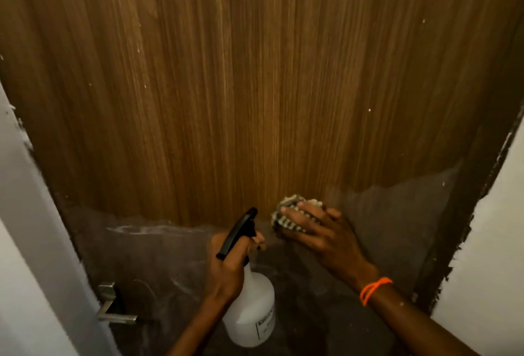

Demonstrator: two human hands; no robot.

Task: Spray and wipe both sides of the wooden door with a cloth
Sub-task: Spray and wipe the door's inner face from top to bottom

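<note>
The wooden door (255, 86) fills most of the frame, its warm grain running top to bottom. Across the lower part of the frame a duller, greyish band begins, with pale smears at lower left.

The step in hand looks like wiping. The right hand (317, 231), low and right of centre, presses a bunched, striped cloth (286, 211) flat against the door right at the edge where the brown grain meets the grey band. Its fingers lie spread and fairly straight over the cloth, pushing rather than gripping. An orange band (374, 289) circles that wrist.

The left hand (229, 265), just left of it, is wrapped round the neck of a white spray bottle (252, 313), with a finger at the trigger and the black nozzle (238, 231) pointed up at the door. The bottle hangs clear of the door.

A metal door handle (116, 310) sits at lower left, beside the pale wall (22, 214).

The next move probably calls for working the cloth down and sideways across the grey band, with another spray first if the surface there is dry. The door's other side is out of view, so whether it has been cleaned cannot be judged.
</note>
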